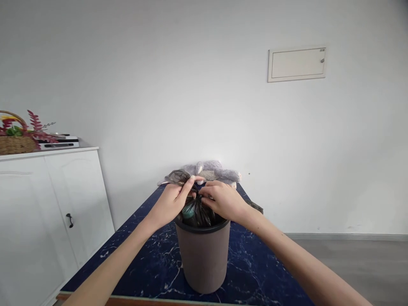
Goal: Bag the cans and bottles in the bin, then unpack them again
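A brown trash can [203, 255] with a black rim stands upright on the blue marbled table. Gathered above its rim is a thin black garbage bag [200, 214], with something teal showing through the plastic. My left hand [170, 202] is closed on the twisted top of the bag, whose loose end fans out to the left. From the right, my right hand [223, 197] pinches the bag at its gathered neck, fingers curled. Part of the neck is hidden behind my fingers.
A grey plush toy [219, 170] lies at the table's far end against the wall. Some black plastic [255, 207] shows past my right wrist. White cabinet [57, 212] at left carries a wicker flower basket [17, 144]. The blue table [153, 263] has its near edge below me.
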Demonstrator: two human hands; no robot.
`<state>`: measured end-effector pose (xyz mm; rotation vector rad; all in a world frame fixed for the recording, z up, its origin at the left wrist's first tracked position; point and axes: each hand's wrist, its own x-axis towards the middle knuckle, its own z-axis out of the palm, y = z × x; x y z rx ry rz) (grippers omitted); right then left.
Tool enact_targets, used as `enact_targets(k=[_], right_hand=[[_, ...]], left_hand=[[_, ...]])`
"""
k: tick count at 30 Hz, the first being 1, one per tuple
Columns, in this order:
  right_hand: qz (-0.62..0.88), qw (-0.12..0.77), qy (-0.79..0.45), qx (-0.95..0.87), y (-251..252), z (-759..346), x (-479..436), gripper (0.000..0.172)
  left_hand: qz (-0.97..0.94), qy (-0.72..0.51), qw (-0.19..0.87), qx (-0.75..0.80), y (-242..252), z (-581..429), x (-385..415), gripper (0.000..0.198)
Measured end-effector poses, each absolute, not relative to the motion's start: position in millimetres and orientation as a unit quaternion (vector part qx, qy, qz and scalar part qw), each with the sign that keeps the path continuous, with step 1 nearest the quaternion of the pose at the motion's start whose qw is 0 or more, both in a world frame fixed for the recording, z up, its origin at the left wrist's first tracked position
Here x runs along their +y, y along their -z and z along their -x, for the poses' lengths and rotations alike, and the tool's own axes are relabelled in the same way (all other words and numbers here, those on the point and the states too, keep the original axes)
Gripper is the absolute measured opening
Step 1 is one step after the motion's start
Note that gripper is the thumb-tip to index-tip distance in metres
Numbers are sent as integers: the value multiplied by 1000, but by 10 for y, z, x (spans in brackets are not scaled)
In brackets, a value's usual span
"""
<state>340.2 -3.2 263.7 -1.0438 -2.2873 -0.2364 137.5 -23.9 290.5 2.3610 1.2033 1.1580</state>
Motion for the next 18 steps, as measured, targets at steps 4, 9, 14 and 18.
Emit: enact_targets(k=[4,9,14,18], right_hand=[[400,400,50,-823,-2679,-3499,84,20],[416,554,-58,-719,-2894,-3665,219,16],[371,702,-206,-571,-3092,-4025,330,28],[293,808,-244,-448,-3114,-4546,437,28]], left_hand=[[-757,-507,94,401,-2744,-1211,-281,59],[-661,-598,28,452,-2341,-976,-275,49],[-732,-526,-72,428,-2066,-912,-334,26],[-817,-430,-142,356,-2029,-937,-367,19]])
